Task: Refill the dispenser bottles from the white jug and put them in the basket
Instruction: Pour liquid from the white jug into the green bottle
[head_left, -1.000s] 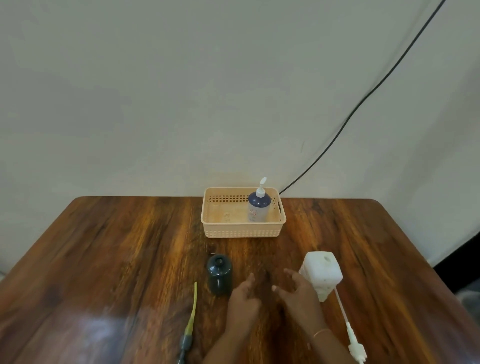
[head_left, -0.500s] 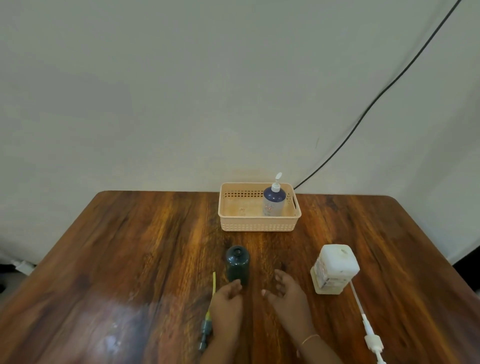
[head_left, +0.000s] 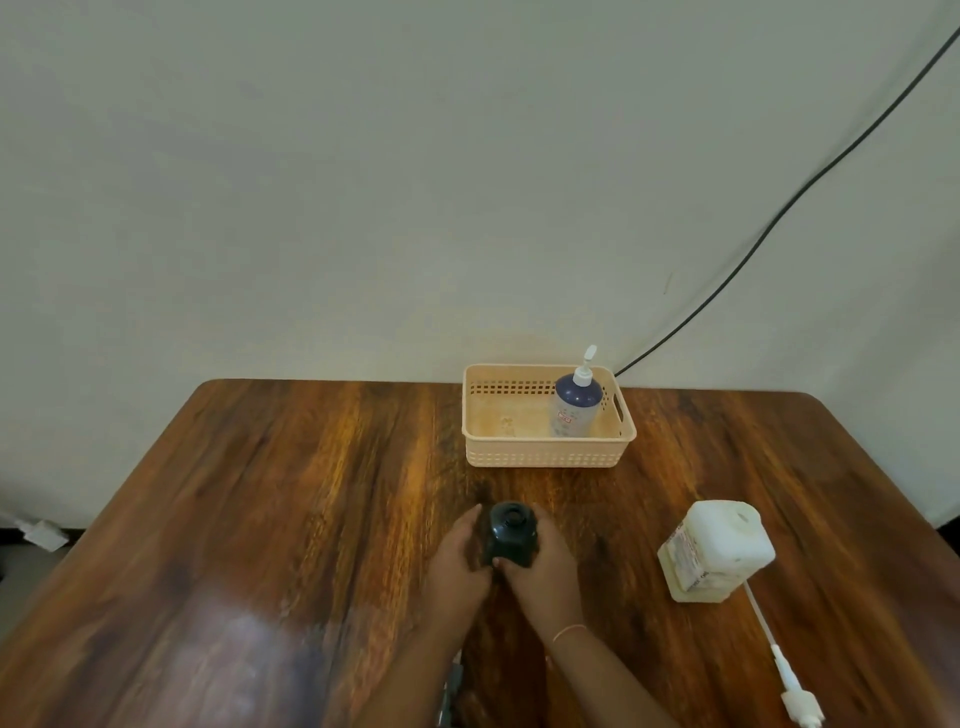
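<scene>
The table (head_left: 260, 519) carries the basket (head_left: 545, 457) at its far edge, one filled bottle (head_left: 575, 410) already standing in its right end. The white jug (head_left: 719, 551) waits at the near right with a loose pump (head_left: 792, 696) beside it. Near centre, the left hand (head_left: 457, 564) and right hand (head_left: 543, 569) wrap the open dark bottle (head_left: 511, 532) from both sides, probably steadying it for refilling.

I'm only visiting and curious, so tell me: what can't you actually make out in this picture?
Head view:
- How full the dark bottle is: opaque, both hands wrapped around it.
- The pump by the left arm: arm covers it, bottom edge cuts it.
- White jug label: too small.
- White pump tip: cut off.
</scene>
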